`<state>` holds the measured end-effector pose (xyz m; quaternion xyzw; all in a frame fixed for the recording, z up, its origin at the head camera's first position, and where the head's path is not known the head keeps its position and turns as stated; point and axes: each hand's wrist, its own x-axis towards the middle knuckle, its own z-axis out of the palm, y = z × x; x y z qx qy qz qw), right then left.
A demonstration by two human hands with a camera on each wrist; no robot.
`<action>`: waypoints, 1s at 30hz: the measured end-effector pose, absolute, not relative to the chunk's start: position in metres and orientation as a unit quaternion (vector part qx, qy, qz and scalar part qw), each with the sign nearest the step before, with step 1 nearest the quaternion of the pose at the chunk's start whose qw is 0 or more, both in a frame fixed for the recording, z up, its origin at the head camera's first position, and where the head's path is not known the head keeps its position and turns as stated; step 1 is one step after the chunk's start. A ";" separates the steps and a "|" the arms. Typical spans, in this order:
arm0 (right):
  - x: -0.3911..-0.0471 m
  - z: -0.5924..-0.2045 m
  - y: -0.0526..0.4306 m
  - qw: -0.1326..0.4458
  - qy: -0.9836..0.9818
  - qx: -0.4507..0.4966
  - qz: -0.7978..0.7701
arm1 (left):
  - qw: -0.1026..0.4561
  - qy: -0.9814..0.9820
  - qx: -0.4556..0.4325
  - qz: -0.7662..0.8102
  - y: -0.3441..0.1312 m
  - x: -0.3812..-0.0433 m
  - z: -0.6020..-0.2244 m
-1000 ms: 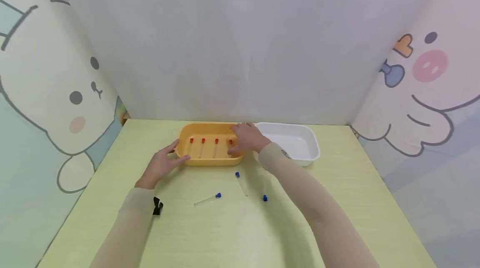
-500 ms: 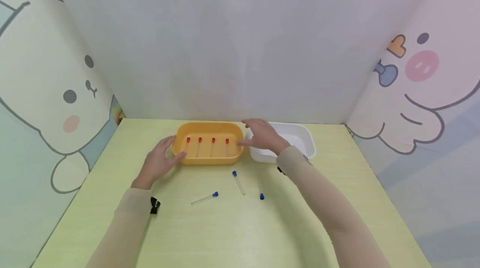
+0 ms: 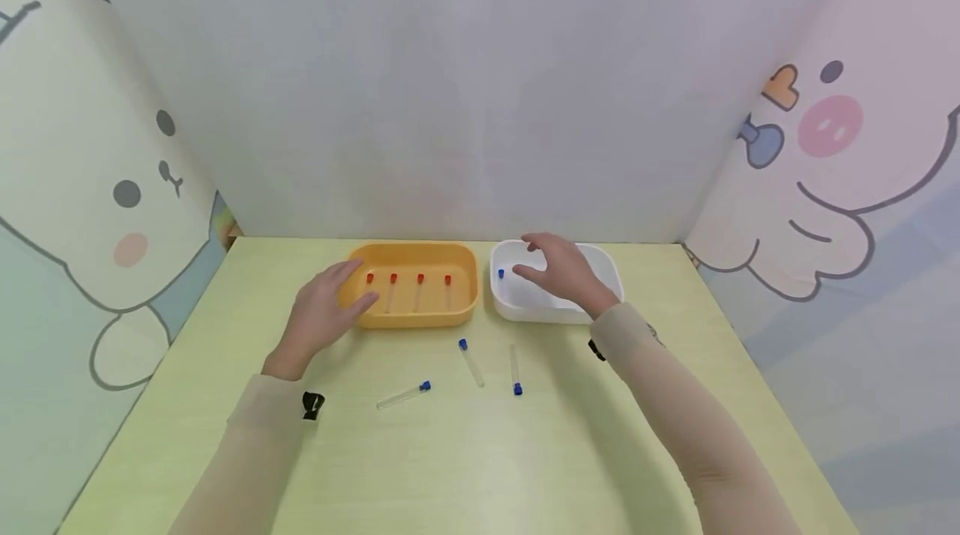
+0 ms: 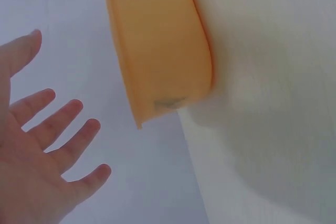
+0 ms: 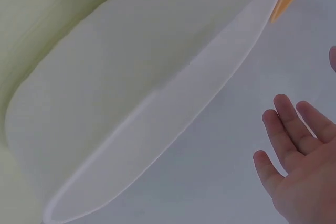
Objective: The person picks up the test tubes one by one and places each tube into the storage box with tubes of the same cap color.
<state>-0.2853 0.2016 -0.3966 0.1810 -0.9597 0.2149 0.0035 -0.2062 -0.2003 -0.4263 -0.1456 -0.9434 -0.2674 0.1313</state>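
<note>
My left hand (image 3: 318,314) hovers at the left end of the orange tray (image 3: 420,321). The left wrist view shows its fingers spread, apart from the tray wall. Inside this tray lie several red-capped test tubes (image 3: 420,279) in a row. Over the white tray (image 3: 536,313) is my right hand (image 3: 566,270), fingers loosely extended and holding nothing. A blue-capped tube (image 3: 501,273) shows its cap at the left of the white tray; its body is hard to make out. Three blue-capped tubes lie on the table: a left one (image 3: 403,396), a middle one (image 3: 471,363) and a right one (image 3: 515,370).
Both trays stand side by side near the back of the pale yellow-green table (image 3: 450,468), with a narrow gap between. A grey-white curtain (image 3: 450,102) rises behind, and cartoon-printed panels (image 3: 832,185) flank the table. Black wrist straps show at both sleeves.
My right hand has moved right, from the orange tray's right end to over the white tray, uncovering the fourth-placed red cap and the blue cap. My left hand has lifted slightly off its tray.
</note>
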 end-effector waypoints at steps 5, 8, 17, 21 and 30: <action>-0.281 -0.401 0.217 0.036 -0.959 0.171 0.225 | 0.135 -0.944 -0.159 -0.257 -0.193 -0.204 -0.418; -0.279 -0.403 0.226 0.057 -0.958 0.165 0.227 | 0.129 -0.945 -0.165 -0.250 -0.189 -0.202 -0.417; -0.272 -0.407 0.257 0.089 -0.959 0.126 0.236 | 0.150 -0.930 -0.232 -0.241 -0.181 -0.194 -0.419; -0.271 -0.411 0.272 0.089 -0.961 0.100 0.243 | 0.145 -0.922 -0.263 -0.243 -0.179 -0.192 -0.420; -0.268 -0.429 0.298 0.111 -0.959 0.044 0.255 | 0.027 -0.918 -0.307 -0.248 -0.171 -0.181 -0.429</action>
